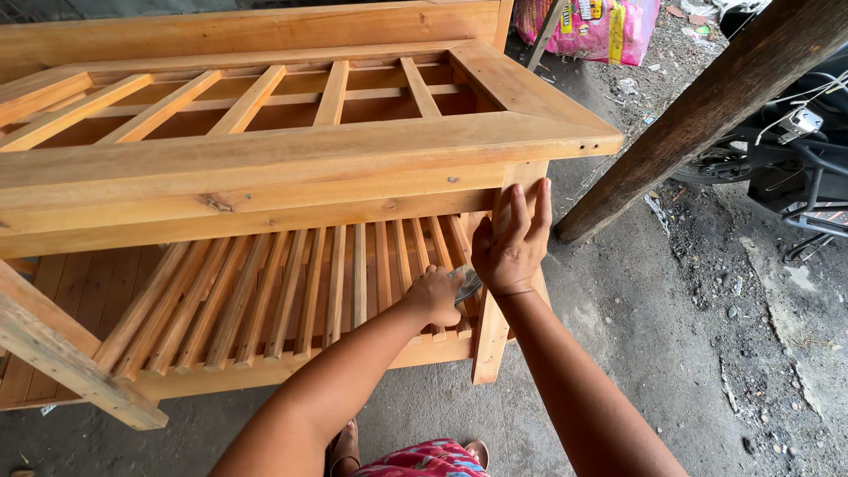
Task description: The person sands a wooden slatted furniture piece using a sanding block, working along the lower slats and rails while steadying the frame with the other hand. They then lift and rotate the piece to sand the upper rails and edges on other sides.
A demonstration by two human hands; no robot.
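Note:
A bare wooden furniture frame (291,159) with a slatted top and a slatted lower shelf (291,291) fills the left and middle. My right hand (511,247) lies flat with fingers spread against the frame's front right leg (490,340), just under the top rail. My left hand (435,296) is closed around a small grey piece, perhaps sandpaper (468,284), pressed on the lower slats beside that leg.
A dark slanted wooden post (707,115) leans across the upper right. A parked motorcycle (795,159) stands at the right edge. Pink printed sacks (587,26) lie at the back. The ground is grey concrete with gravel and debris. My sandalled feet (349,446) show below.

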